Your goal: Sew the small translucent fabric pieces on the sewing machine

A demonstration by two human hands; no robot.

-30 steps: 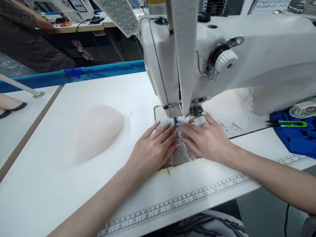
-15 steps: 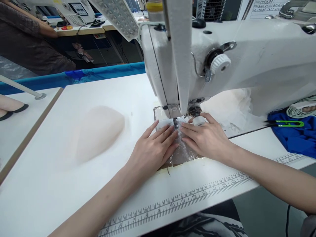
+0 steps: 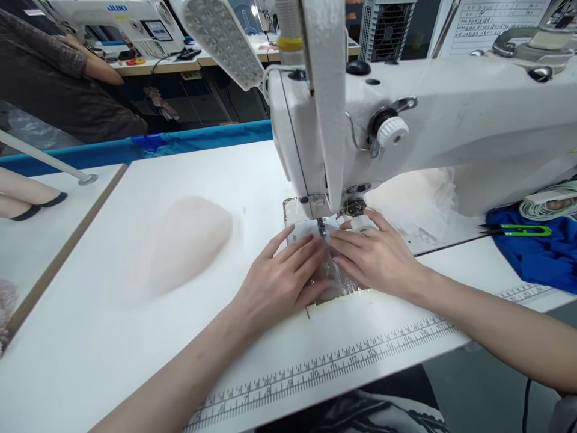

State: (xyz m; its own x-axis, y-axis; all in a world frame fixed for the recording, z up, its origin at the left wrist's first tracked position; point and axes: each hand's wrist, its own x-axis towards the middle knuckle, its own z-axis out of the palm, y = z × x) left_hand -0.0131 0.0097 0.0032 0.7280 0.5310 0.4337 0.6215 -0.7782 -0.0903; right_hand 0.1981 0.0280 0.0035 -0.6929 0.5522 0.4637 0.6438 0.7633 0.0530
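a clear, glossy sheet (image 3: 345, 285) lay flat on the bed of a white sewing machine (image 3: 428, 114), its surface wrinkled and catching small bright glints. the fingers of the left hand (image 3: 277, 276) covered its left part and those of the right hand (image 3: 383, 255) its right part, leaving a narrow strip bare between them. that strip ran up toward the metal presser foot (image 3: 321, 227); whether the sheet passed beneath it could not be made out. its near edge showed a brownish border. the machine stood upright, its head above the sheet's far end and its arm reaching off to the right.
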